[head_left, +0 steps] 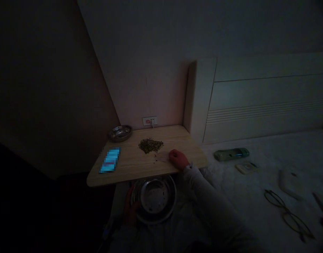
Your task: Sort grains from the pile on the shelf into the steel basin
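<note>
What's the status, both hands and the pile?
Left hand gripping metal bowl below tabletop edge. Right hand curled over tabletop. Pile beyond it, few bits strayed. Nothing visibly between.

Well left of the right hand (178, 160) glows a pixelated phone (110, 160); beyond it, a wall socket (150, 121). Rightward on the bed (258, 191) lie a greenish case (231, 154), eyeglasses (285, 210), two pale objects (291, 183) and, farthest, partly visible scissors (321, 204).

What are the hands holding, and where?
The left hand grips the metal bowl at its left side. Whether the curled right hand holds anything cannot be told.
</note>
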Available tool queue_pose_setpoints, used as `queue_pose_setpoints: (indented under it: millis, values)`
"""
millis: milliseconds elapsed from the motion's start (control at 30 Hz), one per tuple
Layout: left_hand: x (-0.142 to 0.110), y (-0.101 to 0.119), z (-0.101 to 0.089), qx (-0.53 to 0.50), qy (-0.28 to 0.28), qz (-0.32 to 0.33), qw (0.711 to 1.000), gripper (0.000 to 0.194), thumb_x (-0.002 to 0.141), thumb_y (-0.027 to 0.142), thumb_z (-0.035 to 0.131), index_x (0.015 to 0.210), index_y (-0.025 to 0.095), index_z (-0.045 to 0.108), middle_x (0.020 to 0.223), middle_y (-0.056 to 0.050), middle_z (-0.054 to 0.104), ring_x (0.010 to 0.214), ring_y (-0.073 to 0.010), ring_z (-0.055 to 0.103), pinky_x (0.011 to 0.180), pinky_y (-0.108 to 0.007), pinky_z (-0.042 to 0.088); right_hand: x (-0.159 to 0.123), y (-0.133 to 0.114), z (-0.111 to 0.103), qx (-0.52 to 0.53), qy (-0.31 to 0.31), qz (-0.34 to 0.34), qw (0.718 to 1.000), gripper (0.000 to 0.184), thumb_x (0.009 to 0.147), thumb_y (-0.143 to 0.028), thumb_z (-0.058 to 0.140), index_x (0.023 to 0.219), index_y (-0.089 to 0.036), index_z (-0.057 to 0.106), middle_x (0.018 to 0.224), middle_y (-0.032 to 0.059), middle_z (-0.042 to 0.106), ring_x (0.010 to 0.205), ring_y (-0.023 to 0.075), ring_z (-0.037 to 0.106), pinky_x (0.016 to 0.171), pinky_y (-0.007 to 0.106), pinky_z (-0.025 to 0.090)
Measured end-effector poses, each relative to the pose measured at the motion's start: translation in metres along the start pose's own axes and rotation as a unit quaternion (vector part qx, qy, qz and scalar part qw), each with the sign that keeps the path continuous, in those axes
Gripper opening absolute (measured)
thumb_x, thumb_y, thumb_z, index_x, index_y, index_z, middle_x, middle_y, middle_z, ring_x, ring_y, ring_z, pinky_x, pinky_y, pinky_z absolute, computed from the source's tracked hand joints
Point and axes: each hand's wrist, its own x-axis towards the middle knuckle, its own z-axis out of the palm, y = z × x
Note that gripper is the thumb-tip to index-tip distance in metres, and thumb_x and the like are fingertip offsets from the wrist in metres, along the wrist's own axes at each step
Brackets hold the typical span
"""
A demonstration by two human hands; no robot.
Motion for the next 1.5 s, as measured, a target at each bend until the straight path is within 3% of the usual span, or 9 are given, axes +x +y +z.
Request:
queue_pose_setpoints:
  millis: [267,500,767,933,1100,1167,1267,1500]
  values:
    - [-0.003,0.005,0.002,-0.023,-0.001,-0.038,0.999,0.057,0.056,0.012,0.044,0.112,0.020,0.044,0.117,-0.005,0.049,0.110,-0.0212,0.040,0.088,-0.031,0.034,-0.005,-0.001,-0.001,0.022,-0.017,0.000,1.000,0.014,0.063,-0.024,0.044,0.072,-0.017,0.052,0.063,-0.0012,0.056,0.059,0.0102,0.049,0.057,0.022,0.036]
    - [0.000,-0.003,0.001,-0.024,0.002,0.019,1.000,0.051,0.057,0.013,0.045,0.106,0.022,0.049,0.120,-0.002,0.047,0.115,-0.0191,0.034,0.093,-0.029,0.028,-0.003,0.002,0.003,0.090,-0.030,0.008,0.995,0.015,0.064,-0.028,0.044,0.071,-0.017,0.051,0.062,-0.0016,0.056,0.061,0.0099,0.050,0.060,0.022,0.038]
    - [0.001,0.003,-0.006,-0.028,-0.042,0.003,0.999,0.050,0.055,0.010,0.050,0.103,0.023,0.052,0.117,-0.002,0.050,0.114,-0.0202,0.036,0.094,-0.031,0.027,0.010,-0.012,0.024,0.089,-0.027,0.005,0.996,0.019,0.068,-0.029,0.041,0.077,-0.018,0.053,0.064,-0.0017,0.057,0.062,0.0097,0.050,0.060,0.022,0.038]
    - [-0.002,0.006,-0.004,-0.014,-0.007,0.000,1.000,0.051,0.056,0.011,0.048,0.106,0.023,0.050,0.118,-0.002,0.049,0.115,-0.0202,0.034,0.095,-0.032,0.025,0.011,-0.023,0.040,0.068,-0.034,-0.018,0.997,0.019,0.068,-0.026,0.042,0.080,-0.019,0.055,0.069,-0.0018,0.058,0.064,0.0097,0.051,0.062,0.021,0.038]
    - [-0.003,0.008,-0.004,-0.023,-0.047,-0.026,0.998,0.053,0.056,0.013,0.050,0.109,0.022,0.048,0.120,-0.003,0.048,0.114,-0.0199,0.035,0.092,-0.029,0.029,0.004,-0.025,0.038,0.007,-0.065,-0.057,0.996,0.019,0.068,-0.024,0.043,0.082,-0.020,0.056,0.071,-0.0015,0.059,0.067,0.0107,0.051,0.063,0.021,0.038]
    - [-0.003,0.008,-0.003,-0.027,-0.029,-0.021,0.999,0.054,0.056,0.012,0.048,0.109,0.022,0.048,0.117,-0.002,0.050,0.113,-0.0195,0.037,0.091,-0.028,0.030,0.002,-0.025,0.036,0.004,-0.075,-0.066,0.995,0.020,0.067,-0.023,0.044,0.082,-0.020,0.056,0.073,-0.0012,0.059,0.067,0.0109,0.051,0.063,0.022,0.038]
    - [-0.004,0.006,-0.001,-0.030,-0.007,-0.003,1.000,0.052,0.057,0.012,0.045,0.108,0.023,0.048,0.115,-0.002,0.052,0.112,-0.0189,0.038,0.091,-0.028,0.031,-0.002,-0.026,0.033,0.019,-0.093,-0.079,0.992,0.019,0.067,-0.023,0.045,0.081,-0.019,0.057,0.074,-0.0010,0.059,0.068,0.0108,0.051,0.064,0.022,0.038]
    - [0.003,0.003,-0.008,-0.030,-0.041,-0.012,0.999,0.050,0.055,0.015,0.052,0.104,0.022,0.050,0.117,-0.003,0.050,0.113,-0.0220,0.036,0.092,-0.031,0.030,-0.011,-0.025,0.034,0.113,-0.167,-0.069,0.977,0.015,0.063,-0.022,0.047,0.074,-0.017,0.057,0.065,-0.0020,0.057,0.062,0.0098,0.050,0.060,0.021,0.038]
